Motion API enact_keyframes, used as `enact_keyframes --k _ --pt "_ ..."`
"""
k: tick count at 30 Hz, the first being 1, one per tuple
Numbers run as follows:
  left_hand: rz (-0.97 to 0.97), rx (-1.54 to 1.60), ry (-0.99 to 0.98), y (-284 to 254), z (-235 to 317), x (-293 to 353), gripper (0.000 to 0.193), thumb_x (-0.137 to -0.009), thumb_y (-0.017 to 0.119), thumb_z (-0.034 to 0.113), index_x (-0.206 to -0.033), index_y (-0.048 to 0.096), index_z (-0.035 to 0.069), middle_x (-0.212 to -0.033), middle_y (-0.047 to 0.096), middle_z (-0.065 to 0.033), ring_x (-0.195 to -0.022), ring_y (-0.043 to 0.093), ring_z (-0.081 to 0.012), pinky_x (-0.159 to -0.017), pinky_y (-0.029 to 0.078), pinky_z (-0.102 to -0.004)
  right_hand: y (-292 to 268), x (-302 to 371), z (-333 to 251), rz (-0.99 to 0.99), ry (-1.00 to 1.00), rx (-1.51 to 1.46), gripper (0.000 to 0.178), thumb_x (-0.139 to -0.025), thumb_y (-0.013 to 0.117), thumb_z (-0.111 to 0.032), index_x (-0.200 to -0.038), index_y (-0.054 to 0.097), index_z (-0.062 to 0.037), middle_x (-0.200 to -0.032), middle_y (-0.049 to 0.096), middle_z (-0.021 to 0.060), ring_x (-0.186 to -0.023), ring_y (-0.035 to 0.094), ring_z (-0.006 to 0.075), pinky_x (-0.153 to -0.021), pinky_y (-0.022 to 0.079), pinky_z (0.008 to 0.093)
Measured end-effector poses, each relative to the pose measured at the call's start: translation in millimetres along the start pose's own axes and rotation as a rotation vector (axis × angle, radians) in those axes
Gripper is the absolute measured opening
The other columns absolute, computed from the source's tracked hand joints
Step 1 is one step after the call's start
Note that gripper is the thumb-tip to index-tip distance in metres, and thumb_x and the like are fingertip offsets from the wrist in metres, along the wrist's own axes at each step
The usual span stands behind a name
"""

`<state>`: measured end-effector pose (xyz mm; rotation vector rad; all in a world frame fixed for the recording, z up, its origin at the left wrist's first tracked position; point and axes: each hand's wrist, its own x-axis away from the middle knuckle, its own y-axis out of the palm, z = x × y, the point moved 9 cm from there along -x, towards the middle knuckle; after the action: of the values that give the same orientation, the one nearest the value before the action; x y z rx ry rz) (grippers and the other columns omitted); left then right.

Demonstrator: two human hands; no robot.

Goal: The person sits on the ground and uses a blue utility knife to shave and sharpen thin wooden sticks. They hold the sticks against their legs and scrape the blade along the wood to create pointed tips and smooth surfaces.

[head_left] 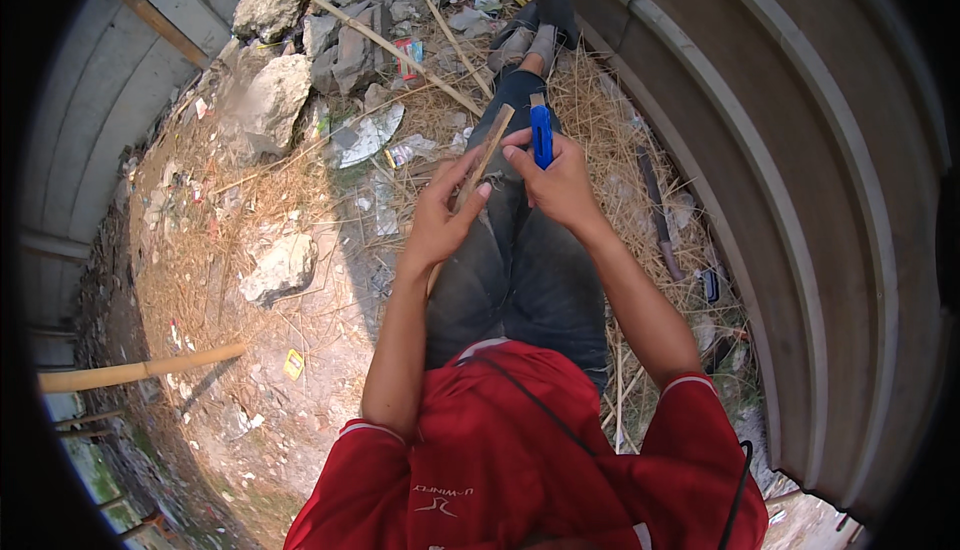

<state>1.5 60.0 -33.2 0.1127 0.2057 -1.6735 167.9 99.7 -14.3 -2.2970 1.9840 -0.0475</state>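
Observation:
My left hand [440, 218] is closed around a narrow strip of split bamboo or wood [490, 145], which slants up and away over my legs. The thumb lies along the strip's near side. In my right hand [562, 185] is a blue utility knife [541, 135], held upright just right of the strip. A brownish tip shows above the blue handle; whether it is the blade I cannot tell. Knife and strip stand apart at their upper ends. My outstretched legs in dark trousers [510, 270] lie beneath both hands, and the strip's lower end is partly hidden by my left hand.
Corrugated sheeting [790, 170] rises close on the right. Rocks [275, 100] and thin bamboo sticks [400, 55] lie ahead amid straw and litter. A bamboo pole [150, 368] juts in from the left. A dark rod [656, 205] rests along the sheeting.

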Motion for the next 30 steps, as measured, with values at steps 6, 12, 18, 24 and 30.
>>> enact_keyframes --k 6,12,18,24,30 --pt "0.058 -0.077 -0.083 -4 -27 20 0.044 -0.102 0.060 0.018 -0.144 0.055 0.003 -0.099 0.065 -0.0061 -0.090 0.061 -0.0113 -0.079 0.050 -0.0259 -10 12 -18 -0.058 -0.061 0.339 0.019 -0.099 0.065 -0.021 -0.100 0.067 -0.0019 -0.069 0.061 0.0038 -0.063 0.053 0.0090 -0.059 0.042 0.0261" --pt "0.113 -0.063 -0.019 4 -10 9 0.040 -0.102 0.060 0.019 -0.140 0.059 0.003 -0.088 0.064 -0.0058 -0.081 0.061 -0.0117 -0.077 0.049 -0.0262 -5 35 -20 -0.125 -0.080 0.293 0.032 -0.104 0.057 -0.031 -0.103 0.064 0.0004 -0.071 0.061 0.0097 -0.062 0.058 0.0189 -0.059 0.044 0.0369" --pt "0.108 -0.240 0.003 15 9 -1 0.039 -0.102 0.061 0.017 -0.137 0.060 0.000 -0.110 0.070 -0.0095 -0.091 0.063 -0.0127 -0.084 0.051 -0.0284 -8 35 -55 -0.114 -0.315 0.548 0.033 -0.101 0.060 -0.031 -0.099 0.062 0.0019 -0.072 0.064 0.0218 -0.068 0.064 0.0436 -0.063 0.049 0.0477" --pt "0.164 -0.392 0.033 25 18 6 0.036 -0.096 0.062 0.014 -0.128 0.065 -0.002 -0.104 0.069 -0.0271 -0.098 0.068 -0.0432 -0.083 0.052 -0.0433 -6 41 -26 -0.193 -0.131 0.816 0.038 -0.101 0.058 -0.036 -0.093 0.062 0.0009 -0.068 0.060 0.0262 -0.067 0.060 0.0474 -0.062 0.045 0.0511" --pt "0.164 -0.525 0.000 28 24 19 0.035 -0.096 0.062 0.014 -0.126 0.065 -0.004 -0.102 0.069 -0.0273 -0.098 0.068 -0.0422 -0.084 0.052 -0.0410 -28 10 -13 -0.085 -0.096 0.854 0.045 -0.102 0.056 -0.040 -0.091 0.063 0.0034 -0.068 0.062 0.0261 -0.068 0.062 0.0463 -0.064 0.046 0.0518"
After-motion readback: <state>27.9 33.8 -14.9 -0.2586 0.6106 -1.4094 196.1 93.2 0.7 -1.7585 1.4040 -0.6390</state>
